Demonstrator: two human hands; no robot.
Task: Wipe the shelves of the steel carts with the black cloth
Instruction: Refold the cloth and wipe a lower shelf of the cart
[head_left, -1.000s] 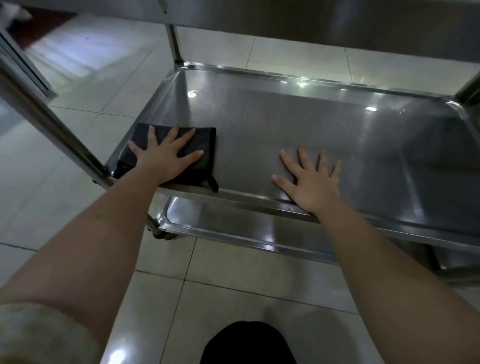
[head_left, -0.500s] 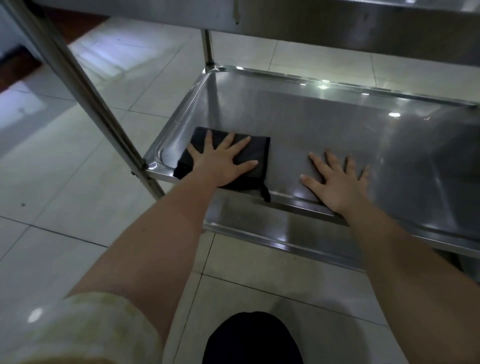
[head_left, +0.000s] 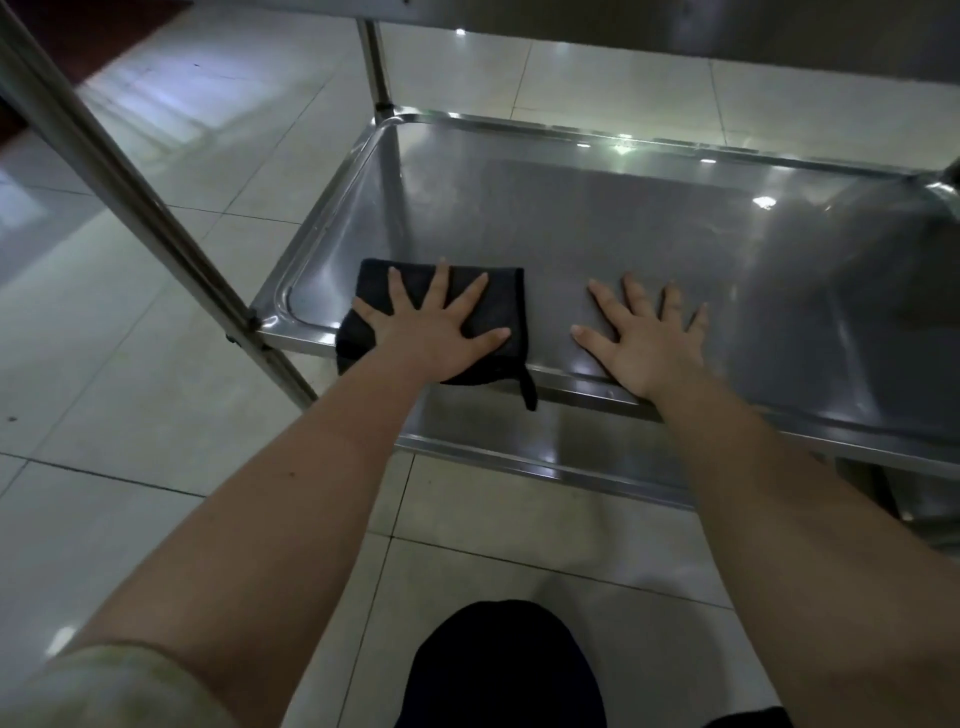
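1. We have our left hand spread flat, fingers splayed, pressing down on the folded black cloth rather than clasping it; this grip sits at the near left corner of the shallow middle shelf of the steel cart.
2. Our right hand lies open and empty on bare steel just right of that grip, bracing.
3. We judge the wipe barely begun: everything beyond and right of the cloth looks unwiped (though glare hides streaks), and the lower shelf waits.
4. Against the earlier frame, both hands sit much as before; mainly the view has shifted.
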